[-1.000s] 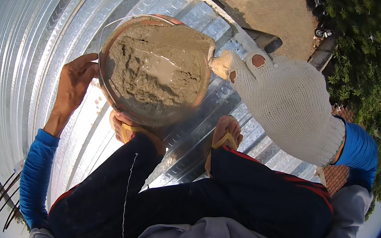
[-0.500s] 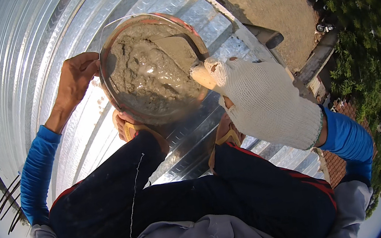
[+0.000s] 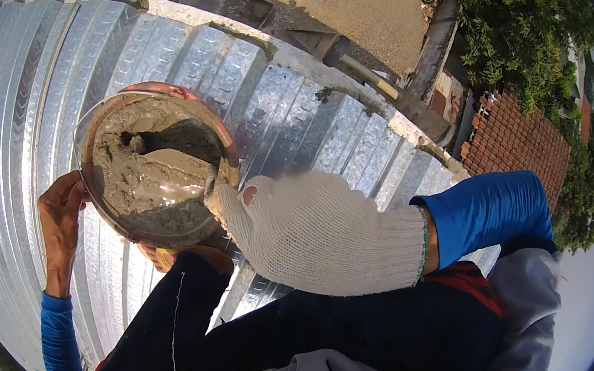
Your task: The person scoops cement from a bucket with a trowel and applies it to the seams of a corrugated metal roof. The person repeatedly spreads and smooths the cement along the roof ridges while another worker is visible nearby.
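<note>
A reddish bucket (image 3: pixel 224 131) full of wet grey mortar (image 3: pixel 112 146) stands on the ribbed metal sheeting in front of me. My bare left hand (image 3: pixel 61 220) is closed at the bucket's left edge, thumb and fingers pinching the rim where the thin wire handle runs. My right hand (image 3: pixel 310 225), in a white knitted glove with a hole in it, is wrapped round a trowel, whose grip is mostly hidden by the glove. The mortar-coated trowel blade (image 3: pixel 178 163) lies tilted in the mortar, just below a dark, shaded hollow.
Shiny ribbed metal sheeting (image 3: pixel 305 132) spreads under the bucket and my feet. Its far right side ends at a rough concrete edge (image 3: pixel 386 125), with sandy ground (image 3: pixel 357 12) far below. Beyond are trees (image 3: pixel 509 30) and a tiled roof (image 3: pixel 516 141). Bent rods stick up at lower left.
My view has swung, so the bucket now appears lower and further left. The trowel blade has moved from the bucket's right side toward its middle, and a hollow shows in the mortar.
</note>
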Motion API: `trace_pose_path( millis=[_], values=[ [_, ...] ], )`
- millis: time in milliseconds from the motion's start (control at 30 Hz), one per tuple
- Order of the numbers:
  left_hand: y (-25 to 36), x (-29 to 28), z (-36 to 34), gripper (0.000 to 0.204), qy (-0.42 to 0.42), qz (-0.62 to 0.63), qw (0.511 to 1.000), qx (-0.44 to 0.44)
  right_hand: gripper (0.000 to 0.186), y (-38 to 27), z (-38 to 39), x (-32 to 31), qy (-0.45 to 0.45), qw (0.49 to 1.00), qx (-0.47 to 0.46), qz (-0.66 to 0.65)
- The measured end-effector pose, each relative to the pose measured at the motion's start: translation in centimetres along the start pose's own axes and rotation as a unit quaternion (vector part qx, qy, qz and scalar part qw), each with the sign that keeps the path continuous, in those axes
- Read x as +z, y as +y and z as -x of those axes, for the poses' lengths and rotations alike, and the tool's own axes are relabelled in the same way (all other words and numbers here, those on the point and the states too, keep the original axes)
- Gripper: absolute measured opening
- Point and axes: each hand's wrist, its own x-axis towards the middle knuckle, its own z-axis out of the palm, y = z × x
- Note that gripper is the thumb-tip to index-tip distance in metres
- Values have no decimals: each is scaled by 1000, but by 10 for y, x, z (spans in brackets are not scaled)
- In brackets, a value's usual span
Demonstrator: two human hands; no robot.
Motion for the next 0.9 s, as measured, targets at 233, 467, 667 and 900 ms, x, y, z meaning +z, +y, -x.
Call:
trace_pose_path(
  millis=[233, 467, 667, 900],
  values=[
    [-10, -7, -5, 39, 10, -79, 997, -7, 54, -5, 2, 35, 35, 994, 3, -100],
    [-14, -9, -7, 47, 18, -107, 994, 7, 56, -8, 4, 50, 31, 993, -16, -114],
    [-25, -11, -7, 51, 24, -87, 996, 3, 57, -7, 4, 59, 75, 982, 3, -172],
    [-11, -7, -6, 54, 19, -105, 994, 13, 59, -4, 9, 67, 85, 977, 7, -195]
  ],
)
